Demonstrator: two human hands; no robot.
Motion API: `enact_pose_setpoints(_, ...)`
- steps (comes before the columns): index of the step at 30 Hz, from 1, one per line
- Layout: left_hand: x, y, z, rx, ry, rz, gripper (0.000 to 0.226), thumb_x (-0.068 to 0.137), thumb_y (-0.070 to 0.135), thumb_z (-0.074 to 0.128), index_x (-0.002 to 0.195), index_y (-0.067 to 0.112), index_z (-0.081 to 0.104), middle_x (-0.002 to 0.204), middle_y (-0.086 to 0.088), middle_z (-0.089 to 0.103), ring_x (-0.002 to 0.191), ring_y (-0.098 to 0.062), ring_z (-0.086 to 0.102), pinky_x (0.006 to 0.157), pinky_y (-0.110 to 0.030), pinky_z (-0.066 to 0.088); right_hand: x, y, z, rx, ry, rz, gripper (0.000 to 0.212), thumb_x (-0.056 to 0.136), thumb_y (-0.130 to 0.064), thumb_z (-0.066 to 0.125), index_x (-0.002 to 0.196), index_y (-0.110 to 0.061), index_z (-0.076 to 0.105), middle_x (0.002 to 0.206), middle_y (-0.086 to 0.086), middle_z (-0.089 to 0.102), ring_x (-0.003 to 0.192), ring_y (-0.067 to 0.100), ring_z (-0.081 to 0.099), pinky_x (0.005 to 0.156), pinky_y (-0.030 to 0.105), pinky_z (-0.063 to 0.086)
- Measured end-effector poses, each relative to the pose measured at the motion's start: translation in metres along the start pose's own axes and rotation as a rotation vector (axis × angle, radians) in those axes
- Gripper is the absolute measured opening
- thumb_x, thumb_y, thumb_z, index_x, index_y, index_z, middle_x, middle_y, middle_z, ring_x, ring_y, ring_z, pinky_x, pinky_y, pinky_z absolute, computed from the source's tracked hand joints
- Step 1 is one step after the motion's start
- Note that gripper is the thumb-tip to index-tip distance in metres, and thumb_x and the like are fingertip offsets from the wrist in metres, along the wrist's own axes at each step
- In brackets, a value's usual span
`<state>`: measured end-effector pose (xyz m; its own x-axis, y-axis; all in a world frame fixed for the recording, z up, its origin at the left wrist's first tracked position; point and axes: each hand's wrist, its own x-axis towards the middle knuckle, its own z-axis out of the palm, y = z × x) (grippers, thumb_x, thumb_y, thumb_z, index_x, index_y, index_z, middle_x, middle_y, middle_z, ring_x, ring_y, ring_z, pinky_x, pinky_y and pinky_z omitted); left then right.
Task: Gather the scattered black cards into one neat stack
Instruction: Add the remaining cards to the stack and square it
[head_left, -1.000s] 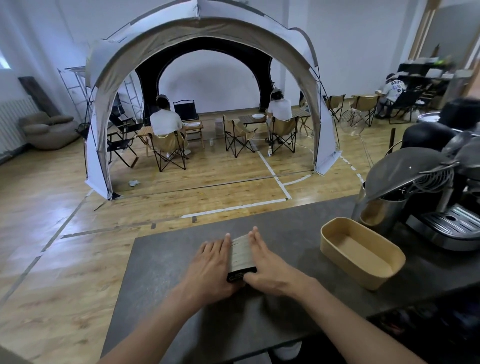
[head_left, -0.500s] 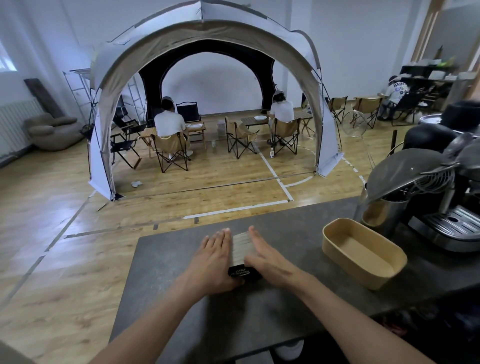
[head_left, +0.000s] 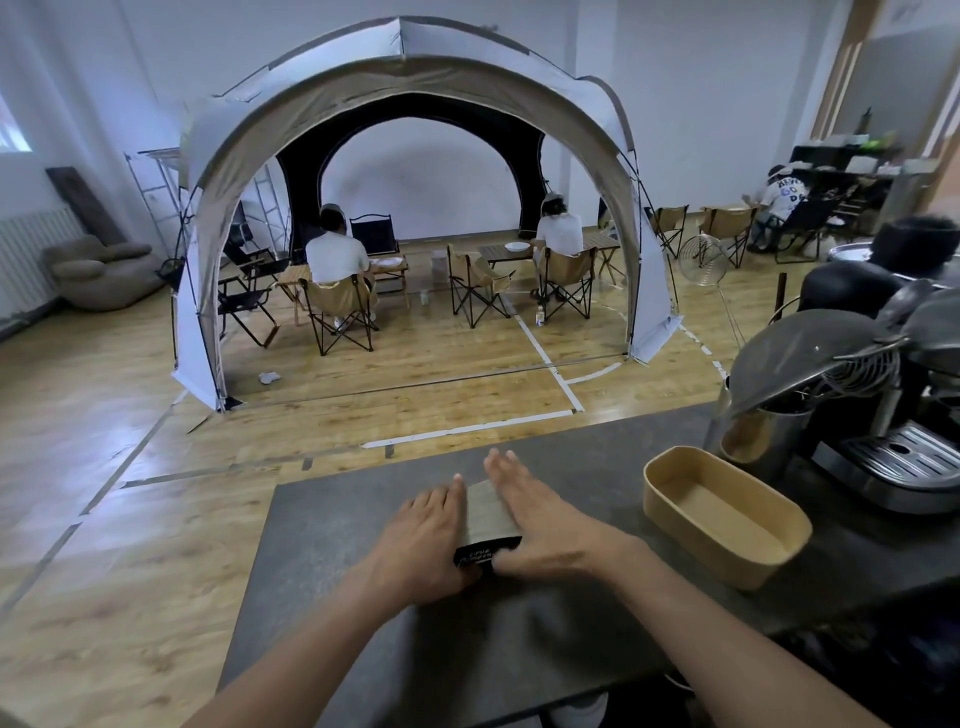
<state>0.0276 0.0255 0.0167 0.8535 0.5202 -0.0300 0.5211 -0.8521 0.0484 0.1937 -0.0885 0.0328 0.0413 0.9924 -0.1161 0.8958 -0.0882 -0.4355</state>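
A stack of black cards (head_left: 488, 514) stands on its edge on the dark grey counter (head_left: 332, 525), its pale card edges facing up and a black face with white lettering toward me. My left hand (head_left: 423, 540) lies flat against the stack's left side. My right hand (head_left: 545, 525) presses against its right side, fingers straight and pointing away from me, thumb at the near end. The stack is squeezed between both palms. I see no loose cards on the counter.
A tan oblong container (head_left: 722, 512), with nothing in it, sits on the counter to the right. Behind it stand a metal pot with a lid (head_left: 795, 384) and a coffee machine (head_left: 904, 447). The counter's far edge drops to a wooden floor with a tent (head_left: 405, 104).
The stack stays pressed between both hands. My right hand has slid a little further forward along its side, and the head view has shifted slightly.
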Motion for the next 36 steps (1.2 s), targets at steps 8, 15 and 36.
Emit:
enact_pose_setpoints(8,0.003,-0.005,-0.009,0.002,0.058,0.041,0.099,0.093,0.057,0.064,0.163,0.012,0.011,0.160,-0.005,0.033,0.146,-0.022,0.034,0.121,-0.035,0.024,0.006,-0.006,0.006,-0.199,0.143,-0.035,0.088,0.092,-0.030,0.054,0.163,-0.012,0.005,0.170,0.006,0.002,0.158,0.019,-0.004,0.126,0.030,-0.004)
enact_pose_setpoints(15,0.006,-0.005,-0.001,0.020,0.050,0.023,0.124,0.068,0.090,0.022,0.162,0.010,0.014,0.157,-0.006,0.037,0.142,-0.023,0.040,0.116,-0.038,0.033,0.005,-0.003,0.024,-0.252,0.090,-0.031,0.086,0.100,-0.034,0.044,0.161,-0.008,-0.010,0.170,0.007,-0.015,0.155,0.016,-0.021,0.122,0.027,-0.014)
enact_pose_setpoints(36,0.011,-0.018,-0.094,-0.179,0.253,-0.058,0.093,0.084,0.068,0.070,0.155,0.022,0.030,0.151,-0.001,0.049,0.133,-0.025,0.051,0.107,-0.041,0.042,-0.035,0.023,-0.010,-0.247,0.540,0.342,0.040,0.098,0.000,0.054,0.135,-0.013,0.057,0.126,0.005,0.066,0.111,0.020,0.065,0.092,0.031,0.056)
